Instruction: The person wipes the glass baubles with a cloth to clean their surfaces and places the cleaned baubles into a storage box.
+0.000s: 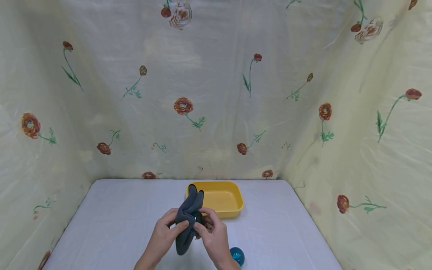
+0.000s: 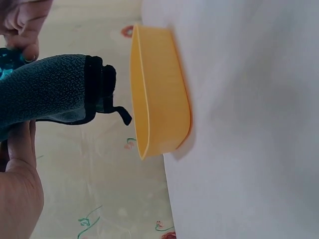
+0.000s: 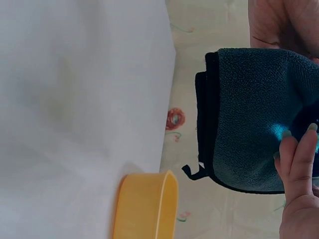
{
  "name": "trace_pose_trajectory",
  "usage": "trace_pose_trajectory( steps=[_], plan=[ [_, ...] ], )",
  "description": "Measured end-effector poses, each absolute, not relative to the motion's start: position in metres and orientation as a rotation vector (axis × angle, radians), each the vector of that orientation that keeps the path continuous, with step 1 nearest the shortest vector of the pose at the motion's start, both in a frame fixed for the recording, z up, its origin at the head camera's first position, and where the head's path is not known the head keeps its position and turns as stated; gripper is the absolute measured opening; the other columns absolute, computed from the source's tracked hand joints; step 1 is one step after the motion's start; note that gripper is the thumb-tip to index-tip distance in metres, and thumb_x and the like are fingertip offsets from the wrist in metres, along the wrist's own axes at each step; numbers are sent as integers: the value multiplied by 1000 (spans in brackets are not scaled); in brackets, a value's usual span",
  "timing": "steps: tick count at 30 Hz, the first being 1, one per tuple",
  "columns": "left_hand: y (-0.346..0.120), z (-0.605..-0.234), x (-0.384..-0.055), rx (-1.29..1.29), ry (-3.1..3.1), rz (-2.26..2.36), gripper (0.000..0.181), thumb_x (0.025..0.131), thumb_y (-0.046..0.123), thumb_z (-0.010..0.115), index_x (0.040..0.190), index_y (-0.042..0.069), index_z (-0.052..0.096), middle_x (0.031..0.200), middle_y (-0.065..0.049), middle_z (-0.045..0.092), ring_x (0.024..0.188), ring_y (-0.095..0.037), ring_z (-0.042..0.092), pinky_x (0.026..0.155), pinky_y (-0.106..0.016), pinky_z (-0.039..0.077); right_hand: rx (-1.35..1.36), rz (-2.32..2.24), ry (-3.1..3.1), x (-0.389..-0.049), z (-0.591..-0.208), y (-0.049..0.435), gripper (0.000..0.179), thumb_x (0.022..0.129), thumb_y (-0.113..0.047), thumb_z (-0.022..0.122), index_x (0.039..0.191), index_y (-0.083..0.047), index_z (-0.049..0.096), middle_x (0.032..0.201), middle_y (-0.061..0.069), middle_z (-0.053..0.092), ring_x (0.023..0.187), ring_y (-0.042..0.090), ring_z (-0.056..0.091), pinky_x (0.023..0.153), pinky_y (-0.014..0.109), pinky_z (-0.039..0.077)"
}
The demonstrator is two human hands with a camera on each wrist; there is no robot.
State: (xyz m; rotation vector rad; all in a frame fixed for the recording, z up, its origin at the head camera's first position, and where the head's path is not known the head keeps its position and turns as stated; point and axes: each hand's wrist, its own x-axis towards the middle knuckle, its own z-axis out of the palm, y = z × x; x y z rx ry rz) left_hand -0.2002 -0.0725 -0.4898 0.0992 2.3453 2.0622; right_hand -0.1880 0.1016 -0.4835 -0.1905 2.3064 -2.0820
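Over the table, my left hand point(image 1: 163, 235) grips a folded dark grey cloth point(image 1: 183, 242) with black edging, thumb on its near side. A glossy teal ball point(image 2: 9, 60), looking almost black in the head view, sits against the fold of the cloth. My right hand point(image 1: 216, 237) holds this ball by its side, thumb and fingers around it. In the right wrist view two fingertips point(image 3: 286, 134) lie over the ball and cloth, and a teal glow shows on the fabric. Much of the ball is hidden by cloth and fingers.
A yellow plastic basin point(image 1: 233, 213) stands on the white table point(image 1: 111, 221) just beyond the hands. Another shiny blue ball point(image 1: 237, 256) lies close by my right wrist. Flower-printed curtains point(image 1: 216, 82) enclose the table at the back and sides.
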Motion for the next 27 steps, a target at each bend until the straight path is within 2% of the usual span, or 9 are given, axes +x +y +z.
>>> trace_pose_trajectory(
  steps=[9,15,20,27],
  plan=[
    [-72,-487,-199,82,2366,2080,21,89,29,73,108,20,75,113,-1,66,109,-20,57,103,-52,46,-248,-2075,2377,-187,-482,101,51,90,-26,72,134,-12,52,120,15,66,97,19,66,86,22,59],
    [-74,-485,-199,85,2377,2075,19,90,26,72,107,19,75,113,-2,66,109,-21,57,104,-52,46,-289,-2056,2458,-186,-483,99,53,86,-24,75,133,-11,54,122,12,63,100,19,65,90,21,57],
    [-75,-483,-199,89,2378,2075,19,90,28,72,107,20,75,113,-1,66,108,-21,57,103,-52,46,-329,-2056,2461,-185,-481,98,52,86,-18,76,133,-12,55,128,9,61,104,19,63,91,20,56],
    [-76,-483,-199,75,2368,2076,22,89,31,73,108,19,75,113,-2,66,107,-20,58,102,-48,47,-416,-2035,2536,-185,-484,96,55,82,-2,77,130,-19,58,131,2,61,113,18,62,98,27,56]
  ],
)
